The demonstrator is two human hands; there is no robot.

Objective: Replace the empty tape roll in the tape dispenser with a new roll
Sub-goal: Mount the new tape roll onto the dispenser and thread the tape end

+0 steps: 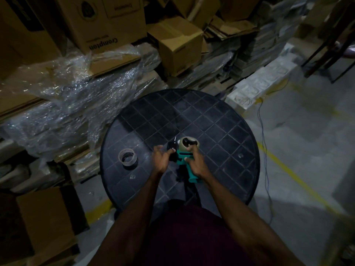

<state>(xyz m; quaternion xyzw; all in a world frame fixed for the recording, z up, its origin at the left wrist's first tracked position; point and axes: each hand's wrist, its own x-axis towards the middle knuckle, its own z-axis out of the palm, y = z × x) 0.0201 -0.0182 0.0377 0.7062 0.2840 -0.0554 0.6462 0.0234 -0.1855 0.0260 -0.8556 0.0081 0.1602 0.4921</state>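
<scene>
A teal tape dispenser (187,166) is held above the round black table (221,131). My right hand (196,162) grips its body, thumb near a pale tape roll (185,144) mounted on the dispenser's hub. My left hand (162,159) pinches the dispenser's black front end beside the roll. A bare cardboard tape core (128,156) lies flat on the table to the left of my hands, apart from them.
Stacked cardboard boxes (178,45) and flattened cartons under clear plastic wrap (76,100) crowd the far and left sides. A white foam block (263,83) lies at the right, with a thin cable (263,131) and yellow floor lines. A brown box (44,221) stands at the lower left.
</scene>
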